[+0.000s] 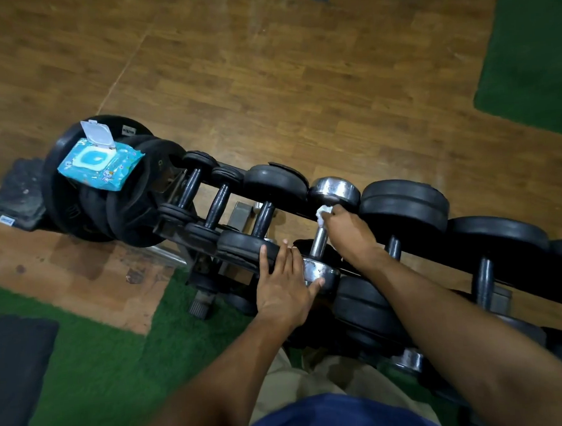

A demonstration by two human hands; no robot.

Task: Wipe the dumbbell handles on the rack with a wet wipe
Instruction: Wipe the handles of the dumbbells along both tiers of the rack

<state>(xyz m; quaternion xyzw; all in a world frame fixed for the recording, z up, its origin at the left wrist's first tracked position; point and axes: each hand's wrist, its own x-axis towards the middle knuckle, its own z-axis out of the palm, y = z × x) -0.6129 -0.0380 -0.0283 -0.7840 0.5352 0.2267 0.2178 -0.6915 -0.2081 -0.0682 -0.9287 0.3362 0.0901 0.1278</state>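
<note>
Head view, looking down on a dumbbell rack [292, 208] running diagonally from upper left to lower right over a wood floor [263, 81] with green turf patches [93, 359]; black rubber dumbbells are lying across the rails on both sides of one chrome dumbbell [321, 240].

Right hand [349, 233] is closing around the upper part of the chrome dumbbell's handle, fingers curled and pinching a crumpled white wet wipe [323, 213] against the metal just below the far chrome head; the wipe is showing only as a small wad above the knuckles; the lower stretch of handle is showing bare and shiny below the hand.

Left hand [286, 285] is lying flat with fingers spread, palm down; its thumb is resting on the near chrome head, the fingertips reaching onto the neighbouring black dumbbell head [242, 248]; it is pinching nothing.

Wet wipe packet [100, 164], blue, with its white flip lid standing open, is sitting on top of the stacked black weight plates [83, 206] at the rack's left end, well apart from both hands.

A dark mat [15, 374] is lying at lower left; blue and tan clothing is showing at the bottom edge.
</note>
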